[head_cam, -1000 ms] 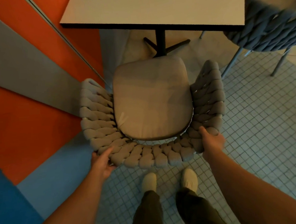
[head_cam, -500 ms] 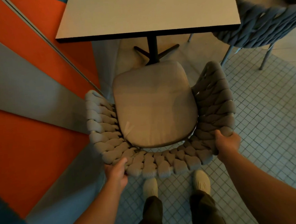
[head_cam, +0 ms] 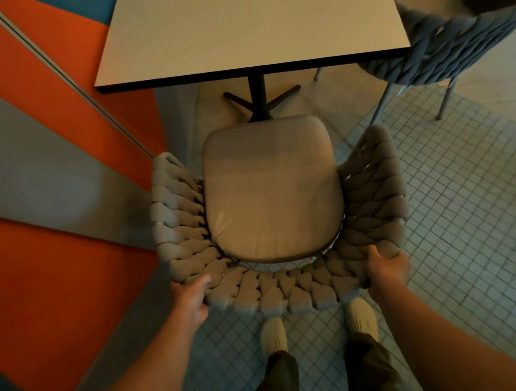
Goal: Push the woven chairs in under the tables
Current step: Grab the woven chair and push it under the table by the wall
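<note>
A grey woven chair (head_cam: pixel 188 218) with a beige seat cushion stands right in front of me, facing a square white table (head_cam: pixel 248 28) on a black pedestal. The cushion's front edge sits just short of the table's near edge. My left hand (head_cam: pixel 190 299) grips the back rim at its left corner. My right hand (head_cam: pixel 385 270) grips the rim at its right corner, thumb over the weave. My two shoes show below the chair back.
A second, darker woven chair (head_cam: pixel 448 47) on metal legs stands at the table's right side. An orange, grey and blue wall (head_cam: pixel 36 180) runs close along the left. Small square tiles cover the floor (head_cam: pixel 465 211) to the right.
The chair has slid forward toward the table while I stepped after it; the table now looks larger and nearer. Both hands kept their hold on the back rim.
</note>
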